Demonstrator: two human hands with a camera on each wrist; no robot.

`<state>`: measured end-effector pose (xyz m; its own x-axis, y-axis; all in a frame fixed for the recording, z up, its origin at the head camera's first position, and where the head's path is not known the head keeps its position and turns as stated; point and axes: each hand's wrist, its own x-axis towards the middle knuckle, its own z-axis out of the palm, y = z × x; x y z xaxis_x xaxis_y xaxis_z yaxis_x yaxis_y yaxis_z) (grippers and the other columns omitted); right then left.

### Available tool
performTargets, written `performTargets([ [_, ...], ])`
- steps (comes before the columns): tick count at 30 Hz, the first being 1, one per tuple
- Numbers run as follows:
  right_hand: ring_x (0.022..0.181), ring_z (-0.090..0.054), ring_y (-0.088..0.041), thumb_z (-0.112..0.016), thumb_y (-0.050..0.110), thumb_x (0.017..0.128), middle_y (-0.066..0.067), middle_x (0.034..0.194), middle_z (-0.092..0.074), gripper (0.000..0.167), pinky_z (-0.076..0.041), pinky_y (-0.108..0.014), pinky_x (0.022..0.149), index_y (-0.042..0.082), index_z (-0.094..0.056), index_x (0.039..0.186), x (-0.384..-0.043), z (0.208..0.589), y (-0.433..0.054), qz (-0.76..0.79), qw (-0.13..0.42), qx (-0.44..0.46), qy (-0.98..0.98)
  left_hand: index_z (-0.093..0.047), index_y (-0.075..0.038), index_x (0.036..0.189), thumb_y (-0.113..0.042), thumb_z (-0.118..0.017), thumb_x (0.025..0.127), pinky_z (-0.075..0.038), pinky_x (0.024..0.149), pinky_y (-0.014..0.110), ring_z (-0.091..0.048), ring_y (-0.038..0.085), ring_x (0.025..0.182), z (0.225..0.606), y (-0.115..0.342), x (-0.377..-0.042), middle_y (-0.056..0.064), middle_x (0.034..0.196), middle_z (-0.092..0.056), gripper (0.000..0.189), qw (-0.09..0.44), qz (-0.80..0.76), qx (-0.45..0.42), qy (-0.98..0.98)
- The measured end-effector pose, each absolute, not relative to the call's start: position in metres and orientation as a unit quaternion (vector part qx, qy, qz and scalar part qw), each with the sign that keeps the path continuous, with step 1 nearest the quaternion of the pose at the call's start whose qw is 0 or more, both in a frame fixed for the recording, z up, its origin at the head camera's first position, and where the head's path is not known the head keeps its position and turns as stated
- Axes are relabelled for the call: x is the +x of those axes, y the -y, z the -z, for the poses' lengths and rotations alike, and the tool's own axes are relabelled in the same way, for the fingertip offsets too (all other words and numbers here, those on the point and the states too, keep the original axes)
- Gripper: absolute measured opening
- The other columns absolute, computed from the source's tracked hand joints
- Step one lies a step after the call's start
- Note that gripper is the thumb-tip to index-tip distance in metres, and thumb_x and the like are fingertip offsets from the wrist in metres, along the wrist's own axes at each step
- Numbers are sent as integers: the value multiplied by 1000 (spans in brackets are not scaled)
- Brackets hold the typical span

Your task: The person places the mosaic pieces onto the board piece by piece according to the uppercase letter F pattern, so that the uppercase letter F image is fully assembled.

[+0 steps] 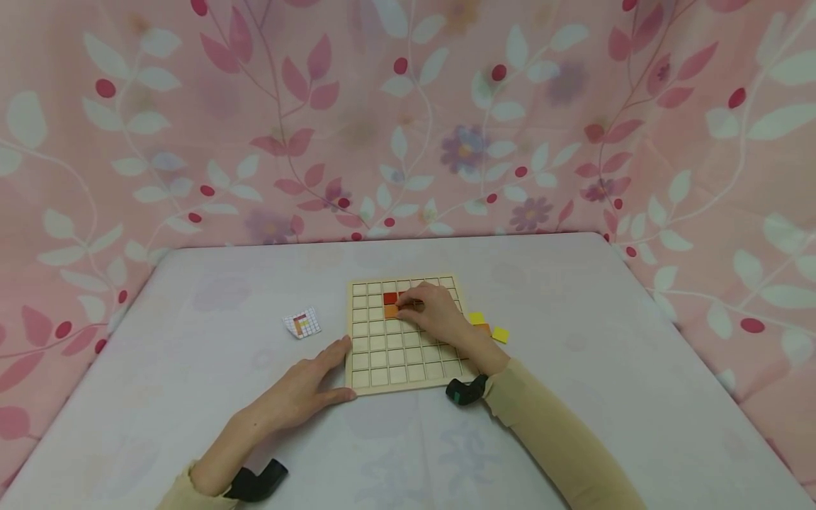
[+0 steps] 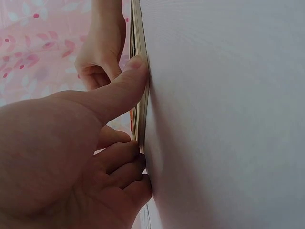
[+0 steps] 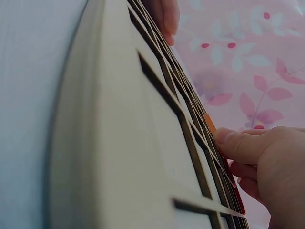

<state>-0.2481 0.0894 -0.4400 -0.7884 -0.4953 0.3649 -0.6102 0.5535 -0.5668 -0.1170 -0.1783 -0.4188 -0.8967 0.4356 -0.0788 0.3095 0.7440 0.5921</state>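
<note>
A square wooden grid board [image 1: 378,374] lies on the table. My left hand [image 1: 298,394] rests at its near left corner, the thumb on the near edge and the fingers along the left side; in the left wrist view the lower fingers [image 2: 136,191] bend against the table. Over the board's upper middle, my right hand [image 1: 436,312] pinches an orange tile [image 1: 390,312] by its right edge. The thumb meets this tile [image 3: 209,123] in the right wrist view. Just above it sits a red tile [image 1: 389,298], with another red one partly hidden under the fingers.
Left of the board lies a small paper card [image 1: 302,323] with a coloured grid pattern. To the right are a yellow tile [image 1: 500,335], another yellow tile [image 1: 476,319] and an orange piece [image 1: 486,329] partly behind the wrist. Floral cloth [image 1: 408,127] hangs behind the table.
</note>
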Motion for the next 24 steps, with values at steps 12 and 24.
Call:
performTargets([
  [12,90,-63,-13,-82,20,85,3,95,-75,15,-51,-31,84,13,-78,98,-249,443,-89,-336,94,317,882,-29,-6,157,-43,-71,90,-31,117,54,-30,35,149,419,178,-117,17,161,-32,88,113,-303,200,-925],
  [24,93,-66,-16,-83,20,83,0,96,-75,16,-52,-34,84,12,-78,96,-249,445,-89,-344,113,321,875,-29,-5,157,-41,-73,90,-31,117,53,-30,34,148,419,177,-117,17,161,-32,88,110,-302,199,-926],
])
